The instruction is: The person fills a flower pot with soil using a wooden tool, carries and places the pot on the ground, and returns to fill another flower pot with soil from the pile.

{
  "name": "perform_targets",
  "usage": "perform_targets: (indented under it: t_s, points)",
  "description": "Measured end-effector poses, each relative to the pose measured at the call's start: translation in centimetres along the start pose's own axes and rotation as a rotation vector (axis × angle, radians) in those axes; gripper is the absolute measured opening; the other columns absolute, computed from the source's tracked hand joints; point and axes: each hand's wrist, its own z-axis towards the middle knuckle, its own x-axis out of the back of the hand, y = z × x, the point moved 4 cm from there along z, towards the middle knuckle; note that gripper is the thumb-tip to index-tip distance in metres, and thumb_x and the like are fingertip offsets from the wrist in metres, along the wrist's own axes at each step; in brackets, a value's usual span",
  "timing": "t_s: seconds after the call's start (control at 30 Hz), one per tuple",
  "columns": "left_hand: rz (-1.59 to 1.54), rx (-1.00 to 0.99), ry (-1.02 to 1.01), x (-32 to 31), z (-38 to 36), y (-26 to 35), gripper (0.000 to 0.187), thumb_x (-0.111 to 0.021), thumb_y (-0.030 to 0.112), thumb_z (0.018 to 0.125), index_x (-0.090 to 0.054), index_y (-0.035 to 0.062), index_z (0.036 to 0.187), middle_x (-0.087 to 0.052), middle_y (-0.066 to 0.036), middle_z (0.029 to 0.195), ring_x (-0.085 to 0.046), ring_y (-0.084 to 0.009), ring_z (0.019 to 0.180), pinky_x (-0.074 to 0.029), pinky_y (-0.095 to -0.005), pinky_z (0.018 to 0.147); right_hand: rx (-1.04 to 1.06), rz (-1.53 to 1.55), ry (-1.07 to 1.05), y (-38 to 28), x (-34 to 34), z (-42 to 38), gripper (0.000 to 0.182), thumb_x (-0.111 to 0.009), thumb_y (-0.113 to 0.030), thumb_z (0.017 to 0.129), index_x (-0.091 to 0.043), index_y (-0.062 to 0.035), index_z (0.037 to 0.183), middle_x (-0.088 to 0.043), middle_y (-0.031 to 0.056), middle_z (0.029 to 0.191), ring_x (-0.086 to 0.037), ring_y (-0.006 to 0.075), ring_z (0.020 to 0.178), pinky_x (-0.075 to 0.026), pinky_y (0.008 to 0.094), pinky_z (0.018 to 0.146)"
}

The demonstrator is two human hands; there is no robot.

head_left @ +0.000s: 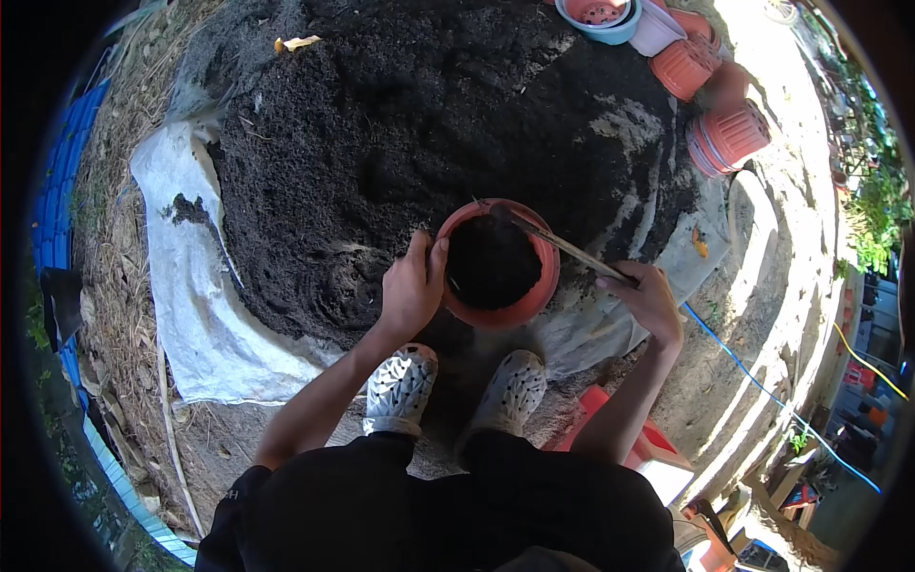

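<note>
A round terracotta-coloured pot [505, 313] with dark soil [491, 262] inside stands in the middle, in front of the feet. My left hand [415, 284] grips the pot's left rim, fingers closed on it. My right hand [648, 300], to the right of the pot, is closed around the handle of a small tool [581, 255]. The tool slants up and left across the pot's rim, and its dark head lies over the soil near the top edge.
A large heap of dark soil [315, 162] lies on a white sheet [186, 315]. Stacked pots [729, 138] stand at the upper right. White clogs [400, 386] are below the pot, a red container [648, 443] at lower right. A blue hose [743, 367] crosses the right side.
</note>
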Motion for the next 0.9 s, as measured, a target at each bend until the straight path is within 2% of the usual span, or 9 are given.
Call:
perform_targets:
  t_s: [0.07,0.2,0.27,0.3,0.4,0.63,0.7,0.77,0.9]
  points:
    - [-0.001,-0.003,0.005,0.1,0.2,0.1,0.026,-0.05,0.031,0.107,-0.05,0.0065,0.098,-0.065,-0.019,0.066,-0.066,-0.0448,0.066,-0.05,-0.055,0.06,-0.041,0.082,0.015,0.6,0.2,-1.4,0.023,-0.08,-0.019,0.087,-0.074,0.0009,0.097,-0.048,-0.0023,0.064,-0.041,0.007,0.064,-0.035,0.0298,0.058]
    - [0.024,0.0,0.015,0.3,0.3,0.2,0.027,-0.05,0.031,0.107,-0.051,0.0065,0.097,-0.065,-0.019,0.067,-0.066,-0.044,0.066,-0.05,-0.0542,0.06,-0.096,0.01,-0.034,1.6,0.8,-2.8,0.025,-0.08,-0.022,0.087,-0.074,0.0008,0.097,-0.045,-0.0017,0.064,-0.041,0.0065,0.064,-0.035,0.0297,0.058]
    - [0.004,0.008,0.012,0.4,0.4,0.2,0.027,-0.051,0.031,0.107,-0.051,0.0064,0.096,-0.065,-0.019,0.066,-0.066,-0.0437,0.065,-0.05,-0.0536,0.059,-0.074,0.143,-0.069,1.7,0.7,-3.1,0.027,-0.08,-0.027,0.084,-0.075,-0.0044,0.098,-0.055,0.0106,0.063,-0.048,0.0167,0.057,-0.041,0.0348,0.058]
    - [-0.017,0.014,0.004,0.4,0.3,0.2,0.027,-0.052,0.031,0.106,-0.051,0.0063,0.095,-0.065,-0.018,0.066,-0.066,-0.0434,0.064,-0.05,-0.053,0.058,-0.075,0.143,-0.071,1.5,0.7,-3.3,0.027,-0.08,-0.027,0.084,-0.075,-0.0044,0.098,-0.055,0.0106,0.063,-0.048,0.0167,0.057,-0.041,0.0348,0.058]
    - [0.032,-0.067,0.026,0.5,0.1,0.5,0.027,-0.055,0.03,0.105,-0.051,0.0057,0.093,-0.064,-0.017,0.065,-0.066,-0.0414,0.062,-0.05,-0.0501,0.055,-0.071,-0.018,-0.039,1.2,1.1,-3.4,0.027,-0.08,-0.027,0.084,-0.075,-0.004,0.097,-0.052,0.0091,0.061,-0.046,0.0145,0.057,-0.039,0.0346,0.057]
    - [-0.063,-0.131,-0.131,1.3,0.1,0.8,0.03,-0.064,0.028,0.101,-0.052,0.0042,0.088,-0.063,-0.015,0.063,-0.066,-0.0375,0.059,-0.05,-0.0443,0.052,-0.102,0.175,-0.15,3.9,-0.8,-0.8,0.026,-0.08,-0.024,0.086,-0.074,-0.0004,0.096,-0.058,0.0017,0.063,-0.048,0.0101,0.06,-0.037,0.0333,0.056]
    - [-0.131,-0.127,-0.198,1.4,0.6,0.6,0.027,-0.064,0.021,0.102,-0.051,0.0015,0.088,-0.06,-0.012,0.066,-0.061,-0.0202,0.056,-0.046,-0.0347,0.054,-0.063,0.284,-0.143,2.8,-2.3,0.7,0.027,-0.08,-0.023,0.087,-0.074,0.001,0.096,-0.06,-0.0015,0.066,-0.048,0.0092,0.061,-0.037,0.0328,0.056]
    - [-0.168,-0.037,-0.258,1.7,1.8,1.7,0.028,-0.065,0.021,0.102,-0.052,0.0011,0.088,-0.06,-0.012,0.066,-0.06,-0.0179,0.058,-0.046,-0.0339,0.056,-0.227,0.635,-0.09,0.3,-4.6,2.3,0.027,-0.079,-0.021,0.09,-0.072,0.0024,0.099,-0.061,-0.0063,0.072,-0.049,0.0057,0.067,-0.04,0.029,0.059]
    - [-0.118,0.0,-0.339,1.2,3.7,1.3,0.028,-0.065,0.024,0.102,-0.054,0.0013,0.09,-0.061,-0.011,0.07,-0.059,-0.0158,0.062,-0.046,-0.0333,0.059,-0.144,0.67,-0.147,-2.6,-6.6,4.6,0.029,-0.079,-0.024,0.09,-0.072,0.0001,0.104,-0.063,-0.0047,0.075,-0.052,0.0028,0.074,-0.044,0.0244,0.067]
